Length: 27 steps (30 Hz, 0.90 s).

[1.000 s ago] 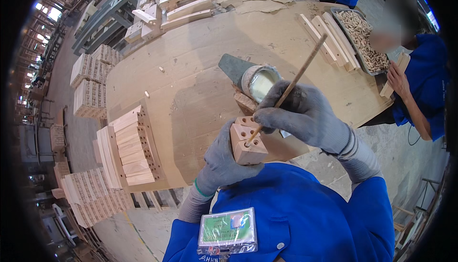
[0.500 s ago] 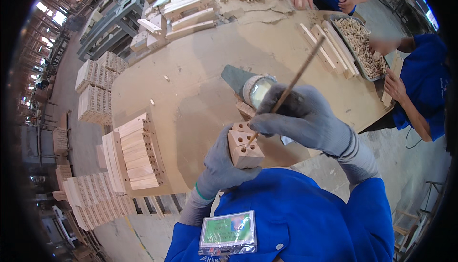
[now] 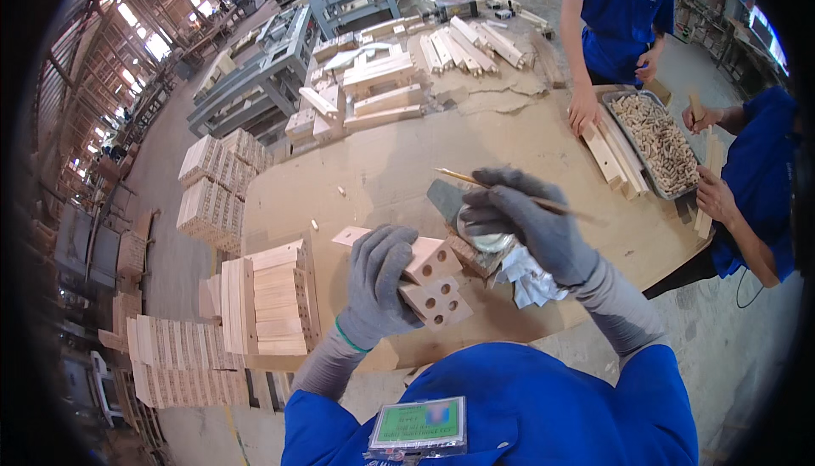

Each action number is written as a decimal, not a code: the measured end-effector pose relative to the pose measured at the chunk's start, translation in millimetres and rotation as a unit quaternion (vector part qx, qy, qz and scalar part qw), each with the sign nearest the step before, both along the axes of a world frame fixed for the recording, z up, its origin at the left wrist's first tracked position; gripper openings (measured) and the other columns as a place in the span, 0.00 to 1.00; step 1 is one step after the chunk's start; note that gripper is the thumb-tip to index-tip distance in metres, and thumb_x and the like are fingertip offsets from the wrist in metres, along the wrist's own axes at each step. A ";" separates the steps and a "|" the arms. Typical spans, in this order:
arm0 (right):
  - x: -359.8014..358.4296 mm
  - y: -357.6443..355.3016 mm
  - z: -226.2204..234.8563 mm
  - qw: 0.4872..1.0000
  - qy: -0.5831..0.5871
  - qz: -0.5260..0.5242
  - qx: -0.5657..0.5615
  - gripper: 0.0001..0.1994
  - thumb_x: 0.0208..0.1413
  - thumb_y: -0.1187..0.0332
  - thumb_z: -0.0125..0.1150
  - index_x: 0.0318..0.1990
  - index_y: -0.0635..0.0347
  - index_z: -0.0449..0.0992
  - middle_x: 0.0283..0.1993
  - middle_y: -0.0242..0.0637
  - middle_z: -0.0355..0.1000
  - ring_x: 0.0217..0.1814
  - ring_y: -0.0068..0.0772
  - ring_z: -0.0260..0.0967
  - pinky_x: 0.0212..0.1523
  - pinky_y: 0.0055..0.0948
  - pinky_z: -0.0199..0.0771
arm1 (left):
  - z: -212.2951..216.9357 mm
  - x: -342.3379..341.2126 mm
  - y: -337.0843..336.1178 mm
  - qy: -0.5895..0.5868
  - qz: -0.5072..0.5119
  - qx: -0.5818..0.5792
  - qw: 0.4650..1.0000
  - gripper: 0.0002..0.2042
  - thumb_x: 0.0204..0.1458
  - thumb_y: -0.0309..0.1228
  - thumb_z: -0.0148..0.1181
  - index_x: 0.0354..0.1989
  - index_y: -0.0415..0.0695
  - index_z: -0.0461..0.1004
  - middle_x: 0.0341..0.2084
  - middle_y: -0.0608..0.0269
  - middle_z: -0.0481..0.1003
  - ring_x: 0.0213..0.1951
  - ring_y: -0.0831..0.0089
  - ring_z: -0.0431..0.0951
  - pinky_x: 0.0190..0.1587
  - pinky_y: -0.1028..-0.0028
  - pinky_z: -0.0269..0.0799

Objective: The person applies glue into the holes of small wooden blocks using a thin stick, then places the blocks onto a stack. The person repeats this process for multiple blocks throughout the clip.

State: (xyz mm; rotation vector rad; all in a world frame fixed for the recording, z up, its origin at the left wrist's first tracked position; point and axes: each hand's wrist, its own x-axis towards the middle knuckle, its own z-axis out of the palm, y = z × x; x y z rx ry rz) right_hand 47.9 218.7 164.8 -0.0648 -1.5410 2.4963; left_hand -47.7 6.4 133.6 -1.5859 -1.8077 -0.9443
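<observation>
Your left hand (image 3: pixel 379 283) grips the drilled pale wooden blocks (image 3: pixel 435 283); your right hand (image 3: pixel 522 220) pinches the thin wooden stick (image 3: pixel 509 194) over the round metal tin (image 3: pixel 484 235). Dipping step, I reckon; next, aim for a hole.

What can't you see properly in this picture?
Head view:
- Round tin: its contents, hidden under the right hand.
- Wooden blocks: far ends covered by the left hand.
- Thin stick: too small to tell what's on its tip.
- Tray: pieces too small to identify.

Gloved left hand (image 3: pixel 379 283) gripping drilled wooden blocks (image 3: pixel 435 283) over the workbench (image 3: pixel 382 169), gloved right hand (image 3: pixel 526 221) pinching a thin wooden stick (image 3: pixel 501 192) above a round tin (image 3: pixel 486 237); stacked slats (image 3: pixel 276 300) alongside, dowel tray (image 3: pixel 658 139) beyond.
</observation>
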 end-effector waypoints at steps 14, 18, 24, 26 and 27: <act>-8.6 11.8 -20.8 0.909 0.187 -0.041 0.371 0.20 0.60 0.69 0.45 0.59 0.61 0.60 0.55 0.38 0.64 0.55 0.28 0.65 0.53 0.28 0.70 | 56.7 2.2 66.0 0.232 -0.077 -0.132 0.961 0.20 0.46 0.32 0.56 0.50 0.50 0.68 0.55 0.55 0.63 0.63 0.59 0.56 0.65 0.47 0.46; -19.4 28.0 -17.7 0.957 -0.073 0.163 -0.230 0.24 0.54 0.63 0.54 0.58 0.59 0.61 0.50 0.42 0.67 0.47 0.26 0.70 0.45 0.25 0.75 | 50.5 1.0 57.3 -0.043 0.012 -0.099 0.994 0.32 0.46 0.33 0.56 0.63 0.41 0.56 0.64 0.43 0.50 0.68 0.56 0.44 0.66 0.52 0.43; -33.9 -4.8 -18.1 0.993 0.064 -0.005 0.102 0.38 0.49 0.66 0.62 0.65 0.66 0.50 0.58 0.46 0.62 0.55 0.31 0.65 0.50 0.25 0.69 | 21.5 -47.6 79.5 -0.792 -0.357 0.161 0.469 0.26 0.59 0.31 0.47 0.64 0.39 0.49 0.57 0.53 0.60 0.57 0.62 0.64 0.56 0.64 0.65; -42.6 -11.2 -39.2 0.959 0.084 -0.098 0.252 0.42 0.45 0.64 0.66 0.65 0.69 0.49 0.58 0.48 0.63 0.57 0.34 0.64 0.54 0.28 0.66 | 13.2 -30.7 79.7 -0.627 -0.302 0.164 0.699 0.20 0.57 0.29 0.50 0.57 0.38 0.58 0.48 0.57 0.68 0.49 0.66 0.71 0.50 0.68 0.70; -39.6 -13.7 -40.0 0.962 0.058 -0.088 0.251 0.42 0.44 0.64 0.67 0.64 0.70 0.50 0.58 0.49 0.63 0.57 0.37 0.64 0.55 0.30 0.66 | 17.2 -27.5 79.2 -0.646 -0.277 0.154 0.694 0.20 0.55 0.30 0.52 0.55 0.38 0.60 0.46 0.59 0.70 0.48 0.70 0.71 0.49 0.70 0.70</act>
